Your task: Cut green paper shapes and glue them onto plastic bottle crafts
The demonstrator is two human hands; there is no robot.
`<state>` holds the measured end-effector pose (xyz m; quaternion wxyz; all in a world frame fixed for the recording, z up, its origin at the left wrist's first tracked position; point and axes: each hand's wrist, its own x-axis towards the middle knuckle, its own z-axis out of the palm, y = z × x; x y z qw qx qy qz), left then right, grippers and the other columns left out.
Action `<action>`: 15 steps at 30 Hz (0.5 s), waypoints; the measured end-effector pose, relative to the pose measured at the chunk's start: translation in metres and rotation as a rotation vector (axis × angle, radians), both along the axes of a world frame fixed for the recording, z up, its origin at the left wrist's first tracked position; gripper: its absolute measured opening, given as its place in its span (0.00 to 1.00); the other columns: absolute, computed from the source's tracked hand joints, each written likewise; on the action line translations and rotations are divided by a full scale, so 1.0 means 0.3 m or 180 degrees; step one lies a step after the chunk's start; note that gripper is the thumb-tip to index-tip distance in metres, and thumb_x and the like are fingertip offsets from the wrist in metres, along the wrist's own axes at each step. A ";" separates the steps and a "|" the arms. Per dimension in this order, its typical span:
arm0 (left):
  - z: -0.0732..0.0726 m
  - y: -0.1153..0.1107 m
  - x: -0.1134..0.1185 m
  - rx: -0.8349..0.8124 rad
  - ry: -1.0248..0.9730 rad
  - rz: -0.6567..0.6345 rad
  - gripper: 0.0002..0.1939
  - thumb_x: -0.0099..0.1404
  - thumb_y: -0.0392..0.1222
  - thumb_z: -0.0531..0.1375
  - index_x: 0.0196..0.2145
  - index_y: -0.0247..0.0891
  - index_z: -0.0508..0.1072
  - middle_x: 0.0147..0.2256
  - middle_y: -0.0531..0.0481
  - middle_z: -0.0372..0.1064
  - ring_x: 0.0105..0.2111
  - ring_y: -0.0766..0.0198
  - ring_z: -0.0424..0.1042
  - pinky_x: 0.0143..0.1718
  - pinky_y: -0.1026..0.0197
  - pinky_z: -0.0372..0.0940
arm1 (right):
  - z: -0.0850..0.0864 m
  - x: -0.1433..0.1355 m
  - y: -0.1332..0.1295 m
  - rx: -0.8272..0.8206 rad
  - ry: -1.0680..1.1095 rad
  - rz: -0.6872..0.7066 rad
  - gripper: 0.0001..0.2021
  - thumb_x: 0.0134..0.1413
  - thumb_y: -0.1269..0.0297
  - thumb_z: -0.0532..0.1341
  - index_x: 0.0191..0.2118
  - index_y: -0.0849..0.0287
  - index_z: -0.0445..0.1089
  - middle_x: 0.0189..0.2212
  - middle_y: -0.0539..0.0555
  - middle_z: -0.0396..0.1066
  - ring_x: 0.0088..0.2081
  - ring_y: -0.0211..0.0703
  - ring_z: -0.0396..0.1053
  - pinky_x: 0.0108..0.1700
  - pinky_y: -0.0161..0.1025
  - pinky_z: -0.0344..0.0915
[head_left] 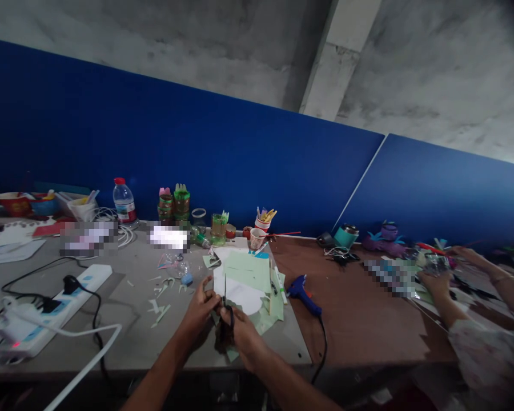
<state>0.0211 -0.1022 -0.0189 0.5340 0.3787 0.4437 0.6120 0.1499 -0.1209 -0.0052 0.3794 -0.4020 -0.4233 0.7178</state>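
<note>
My right hand (243, 334) is closed around the dark handles of a pair of scissors (225, 291), with the blades pointing away from me. Beside it, my left hand (203, 302) pinches its fingers near the blades; what it holds is too small to make out. Dark brown material (223, 337) hangs beneath both hands, and I cannot tell which fingers grip it. Just beyond them, a light green sheet (246, 271) lies over white paper (252, 301). Green paper scraps (161, 314) are scattered to the left.
A blue glue gun (305, 295) lies to the right, its cord running off the front edge. At left are a white power strip (75, 311) and cables. Bottles and cups line the blue partition (197, 142). A co-worker's hands (439, 285) work at far right.
</note>
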 end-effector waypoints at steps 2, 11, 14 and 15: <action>-0.004 0.002 -0.002 0.0007 -0.0022 -0.0012 0.37 0.52 0.45 0.64 0.56 0.39 0.51 0.24 0.58 0.64 0.22 0.66 0.64 0.25 0.63 0.59 | 0.004 0.000 0.002 -0.0010 -0.0025 -0.0028 0.25 0.35 0.40 0.67 0.28 0.60 0.67 0.20 0.47 0.63 0.23 0.35 0.60 0.25 0.33 0.55; 0.022 -0.013 0.009 -0.0081 -0.0040 0.0017 0.40 0.50 0.45 0.64 0.59 0.40 0.52 0.26 0.56 0.69 0.25 0.65 0.68 0.26 0.63 0.61 | 0.028 -0.015 0.005 0.0058 0.0084 -0.0153 0.27 0.29 0.39 0.69 0.27 0.60 0.70 0.22 0.48 0.66 0.26 0.36 0.63 0.32 0.35 0.59; 0.022 -0.015 0.010 -0.0046 -0.0064 0.0040 0.41 0.50 0.45 0.64 0.59 0.39 0.53 0.23 0.58 0.66 0.23 0.64 0.66 0.26 0.63 0.60 | 0.027 -0.016 0.002 0.0156 0.0221 -0.0176 0.26 0.32 0.40 0.69 0.28 0.60 0.71 0.24 0.50 0.68 0.28 0.38 0.64 0.33 0.36 0.60; 0.019 -0.015 0.009 -0.0026 -0.0061 0.0066 0.41 0.49 0.45 0.65 0.58 0.38 0.53 0.22 0.58 0.66 0.22 0.64 0.66 0.26 0.62 0.60 | 0.025 -0.016 0.003 0.0156 0.0217 -0.0178 0.26 0.32 0.40 0.68 0.28 0.60 0.71 0.24 0.50 0.68 0.28 0.39 0.64 0.33 0.36 0.59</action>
